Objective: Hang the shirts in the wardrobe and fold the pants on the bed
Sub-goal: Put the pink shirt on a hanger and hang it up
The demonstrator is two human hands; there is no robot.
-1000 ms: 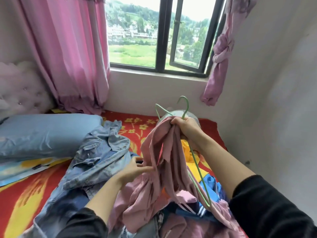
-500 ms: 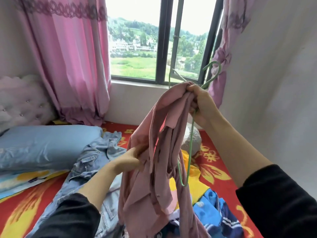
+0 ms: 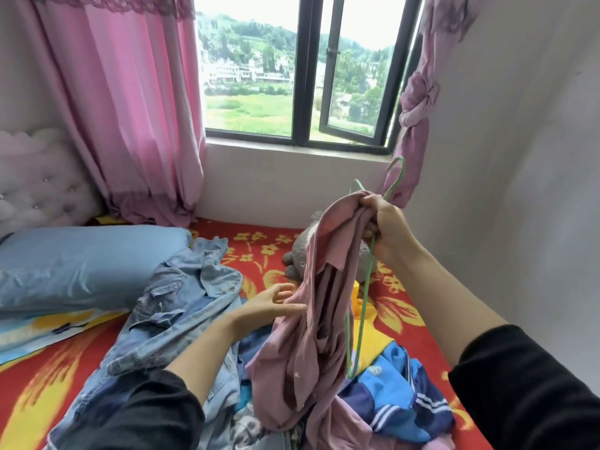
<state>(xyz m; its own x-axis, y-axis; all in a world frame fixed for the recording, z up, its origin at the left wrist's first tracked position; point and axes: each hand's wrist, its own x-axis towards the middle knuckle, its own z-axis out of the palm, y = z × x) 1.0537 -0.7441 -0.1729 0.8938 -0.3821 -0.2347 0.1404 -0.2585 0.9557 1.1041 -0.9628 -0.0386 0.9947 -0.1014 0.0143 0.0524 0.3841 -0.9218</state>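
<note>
Over bed, right fist round shirt

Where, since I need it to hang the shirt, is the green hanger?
Head view, right of centre: the right hand grips the green hanger together with the pink shirt, below the window.

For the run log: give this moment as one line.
right hand: grips pink shirt and green hanger, raised | left hand: straight fingers touch shirt | denim garment: lying on bed
</note>
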